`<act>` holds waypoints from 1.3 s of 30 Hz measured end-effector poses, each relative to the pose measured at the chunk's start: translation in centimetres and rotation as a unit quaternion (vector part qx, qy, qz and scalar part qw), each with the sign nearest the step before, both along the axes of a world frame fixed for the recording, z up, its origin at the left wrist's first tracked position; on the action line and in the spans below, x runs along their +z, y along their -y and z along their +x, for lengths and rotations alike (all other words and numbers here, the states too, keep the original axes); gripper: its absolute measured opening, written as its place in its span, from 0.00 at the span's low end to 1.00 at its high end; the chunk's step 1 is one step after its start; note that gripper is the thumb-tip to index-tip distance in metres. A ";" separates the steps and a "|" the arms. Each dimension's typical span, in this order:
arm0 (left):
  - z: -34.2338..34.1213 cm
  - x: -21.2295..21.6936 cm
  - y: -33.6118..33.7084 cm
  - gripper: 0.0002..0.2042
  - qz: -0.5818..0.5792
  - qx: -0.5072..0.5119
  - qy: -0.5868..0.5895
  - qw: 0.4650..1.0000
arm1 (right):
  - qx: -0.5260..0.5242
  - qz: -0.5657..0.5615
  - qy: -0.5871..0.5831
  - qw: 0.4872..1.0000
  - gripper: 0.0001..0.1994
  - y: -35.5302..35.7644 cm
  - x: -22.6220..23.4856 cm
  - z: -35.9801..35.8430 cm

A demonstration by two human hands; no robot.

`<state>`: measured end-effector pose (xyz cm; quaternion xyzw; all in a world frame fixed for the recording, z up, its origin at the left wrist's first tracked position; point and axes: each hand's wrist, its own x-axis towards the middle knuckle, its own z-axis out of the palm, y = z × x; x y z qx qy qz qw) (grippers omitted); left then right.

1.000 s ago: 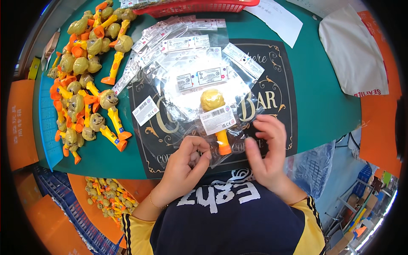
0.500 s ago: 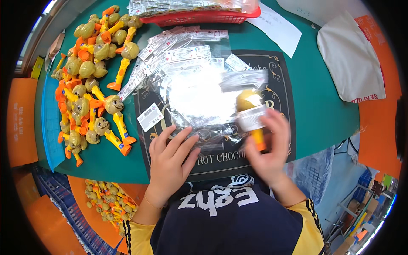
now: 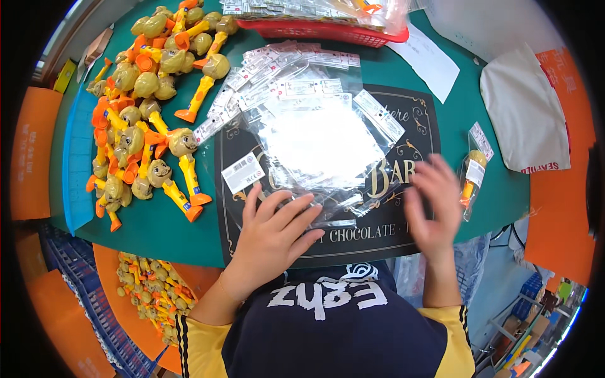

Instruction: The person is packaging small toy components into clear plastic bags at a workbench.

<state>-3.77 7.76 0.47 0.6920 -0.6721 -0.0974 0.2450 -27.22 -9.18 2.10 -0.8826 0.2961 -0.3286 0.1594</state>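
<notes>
My left hand lies flat, fingers spread, on the near edge of a stack of clear plastic bags spread over a black mat. My right hand hovers open and blurred above the mat's right side, holding nothing. Just right of it, a bagged yellow-and-orange toy lies on the green table near the edge. A heap of loose yellow-and-orange toy figures sits to the left of the mat.
A red basket with filled bags stands at the back. White paper and a white cloth bag lie at the back right. An orange bin of more toys sits below the table at my left.
My right hand carried the bagged toy from the mat's middle to the right, set it down near the table edge and let go. My left hand shifted onto the bag stack.
</notes>
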 end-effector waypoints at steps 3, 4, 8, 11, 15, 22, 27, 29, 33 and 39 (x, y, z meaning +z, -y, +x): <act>0.5 -0.7 0.1 0.16 -0.004 -0.038 -0.035 0.999 | 0.147 0.065 -0.032 0.986 0.13 -0.6 0.7 3.8; 0.7 -0.8 0.3 0.16 -0.004 -0.025 -0.028 0.999 | 0.184 0.086 -0.037 0.978 0.12 -0.6 0.9 4.7; 0.8 -1.6 0.0 0.17 -0.020 -0.062 -0.048 0.997 | 0.281 0.169 -0.032 0.944 0.13 -0.5 2.2 9.7; 0.8 -2.3 0.2 0.17 -0.045 -0.079 -0.081 0.993 | 0.318 0.187 -0.019 0.929 0.13 -2.2 1.6 15.4; 0.1 -1.8 0.6 0.17 -0.012 -0.069 -0.191 0.979 | 0.388 0.078 -0.076 0.915 0.13 -5.0 -0.6 23.3; 0.2 -2.2 0.1 0.19 0.022 -0.069 -0.179 0.981 | 0.394 -0.093 -0.340 0.849 0.16 -7.4 0.8 26.0; 0.3 -2.5 -0.2 0.25 0.006 -0.052 -0.022 0.998 | 0.379 -0.033 -0.315 0.870 0.20 -7.2 0.9 24.9; 0.3 -2.6 0.1 0.24 0.012 -0.069 -0.053 0.996 | 0.373 -0.014 -0.300 0.878 0.18 -6.7 -0.4 24.8; 0.9 -1.5 0.1 0.22 0.083 -0.132 -0.103 0.982 | 0.389 0.141 -0.130 0.901 0.13 -3.9 -0.3 22.6; 2.6 1.5 2.1 0.19 -0.031 -0.143 -0.047 0.988 | 0.235 0.587 0.122 0.765 0.17 1.9 4.3 12.9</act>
